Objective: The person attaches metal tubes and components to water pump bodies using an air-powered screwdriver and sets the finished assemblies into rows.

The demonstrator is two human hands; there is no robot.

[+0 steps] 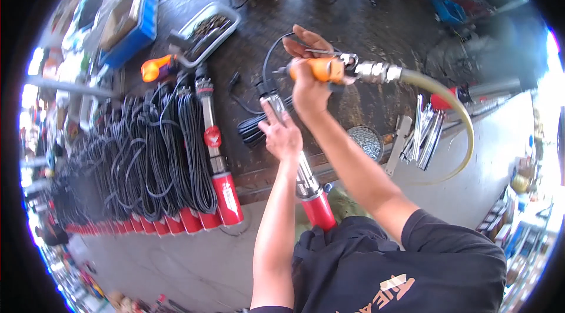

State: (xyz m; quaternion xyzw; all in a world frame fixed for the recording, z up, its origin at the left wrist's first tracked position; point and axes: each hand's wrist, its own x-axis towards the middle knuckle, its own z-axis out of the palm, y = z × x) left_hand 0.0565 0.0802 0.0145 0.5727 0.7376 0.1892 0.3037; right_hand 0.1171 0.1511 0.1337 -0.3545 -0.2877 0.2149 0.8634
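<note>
A slim submersible pump, with a steel tube and a red lower end, slants from my waist onto the dark workbench. My left hand holds its steel upper part, fingers laid along the tube. In my right hand is an orange air screwdriver, gripped by thumb and palm with the other fingers stretched out beyond it. Its thin bit points left, above the pump's black top end, apart from it. A black cable loops up from that end. Beside the pump lies a coiled black cable.
Several red-ended pumps with bundled black cables line the left. Behind them are an orange tool, a tray of small parts and a blue crate. A pale air hose curves right, near metal strips and a bowl of small fasteners.
</note>
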